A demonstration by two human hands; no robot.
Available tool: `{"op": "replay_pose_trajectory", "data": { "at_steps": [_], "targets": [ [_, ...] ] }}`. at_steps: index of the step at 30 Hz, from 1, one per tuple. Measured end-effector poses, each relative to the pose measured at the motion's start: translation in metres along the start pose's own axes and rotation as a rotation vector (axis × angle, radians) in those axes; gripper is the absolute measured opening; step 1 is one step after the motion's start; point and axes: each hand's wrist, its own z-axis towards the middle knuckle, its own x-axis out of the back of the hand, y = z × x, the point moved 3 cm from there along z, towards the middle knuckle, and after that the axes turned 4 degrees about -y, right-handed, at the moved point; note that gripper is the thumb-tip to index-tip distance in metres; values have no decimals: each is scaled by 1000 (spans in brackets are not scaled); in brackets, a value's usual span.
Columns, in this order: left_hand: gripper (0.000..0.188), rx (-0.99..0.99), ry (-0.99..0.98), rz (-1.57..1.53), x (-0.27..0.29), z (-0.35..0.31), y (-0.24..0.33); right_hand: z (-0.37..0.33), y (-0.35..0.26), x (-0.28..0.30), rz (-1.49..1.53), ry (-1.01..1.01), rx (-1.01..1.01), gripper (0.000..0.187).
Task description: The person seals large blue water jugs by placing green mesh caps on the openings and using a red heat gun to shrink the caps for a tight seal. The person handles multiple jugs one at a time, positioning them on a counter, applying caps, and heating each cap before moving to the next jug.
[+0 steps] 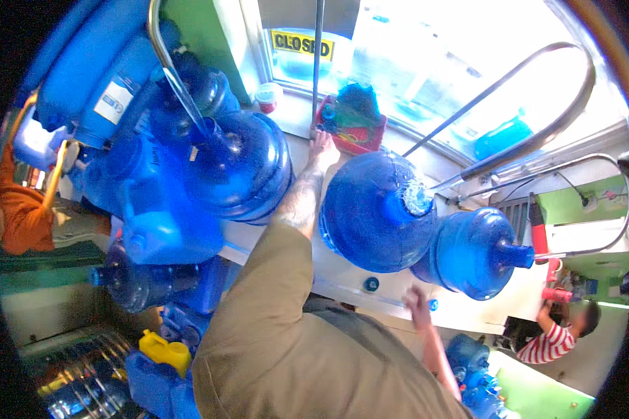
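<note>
Three big blue water bottles on the counter (335, 285) as I look over. Leftmost bottle (251, 171): metal tube (178, 87) at its neck; likely stiff, slick when wet, heavy if full, so neck plus base. Next, left hand (321, 150) at the foot of a thin metal pole (318, 70), near the red basket (379, 137); can't tell if fingers are closed round it. Middle bottle (363, 209): whitish patch at neck, unclear. Loose blue cap (372, 284) in front: probably light, rigid, pinch its rim. Right hand (418, 307), blurred, beside a small blue piece (433, 305), maybe another cap; grip unreadable. Rightmost bottle (461, 255) beside the middle one. Fill levels unclear.
</note>
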Motion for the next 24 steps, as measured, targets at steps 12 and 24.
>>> {"op": "replay_pose_trajectory", "data": {
  "at_steps": [12,24],
  "targets": [
    [49,-340,-290,-1072,27,-7,-4,-191,174,80,-85,673,-411,63],
    [67,-273,670,-978,149,-288,146,59,5,318,55,613,188,48]
  ]
}}
